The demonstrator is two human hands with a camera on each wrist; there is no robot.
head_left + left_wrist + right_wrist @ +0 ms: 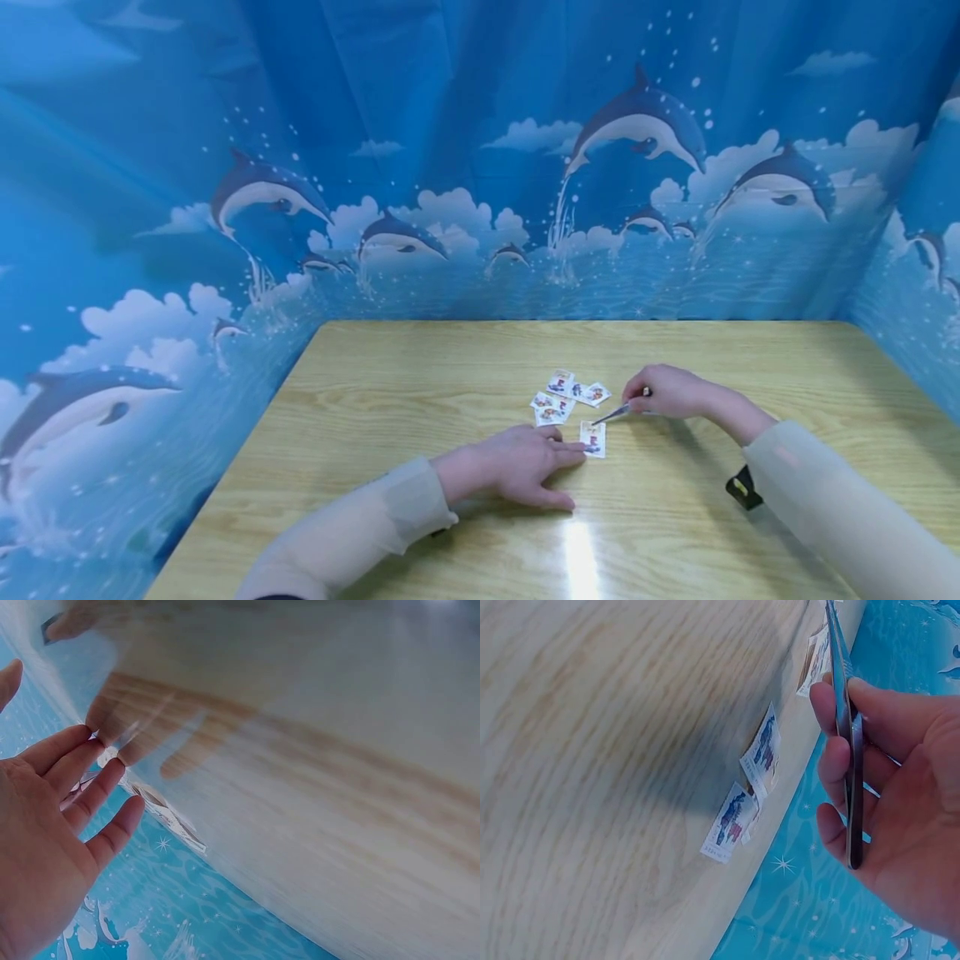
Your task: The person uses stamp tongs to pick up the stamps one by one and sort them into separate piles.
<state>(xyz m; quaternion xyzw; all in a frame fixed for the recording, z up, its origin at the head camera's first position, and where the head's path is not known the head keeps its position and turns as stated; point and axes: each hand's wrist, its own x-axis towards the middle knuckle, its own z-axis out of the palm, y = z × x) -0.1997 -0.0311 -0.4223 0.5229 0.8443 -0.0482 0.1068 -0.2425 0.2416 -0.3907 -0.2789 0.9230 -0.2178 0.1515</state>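
My right hand point(673, 392) grips a pair of metal tweezers point(854, 776) between thumb and fingers. The tips of the tweezers reach the upper edge of a single postage stamp point(593, 441) lying on the table; whether they pinch it cannot be told. With fingers stretched out, my left hand point(521, 467) rests on the table, its fingertips at the left edge of that stamp. Just beyond lies a loose group of several overlapping stamps point(559, 408), with small coloured pictures and white borders. Two of these stamps point(729, 821) show clearly in the right wrist view.
The light wood-grain table point(397, 367) has a glossy top that reflects a bright strip near the front. A blue curtain point(465, 108) printed with dolphins and clouds hangs behind it and along both sides.
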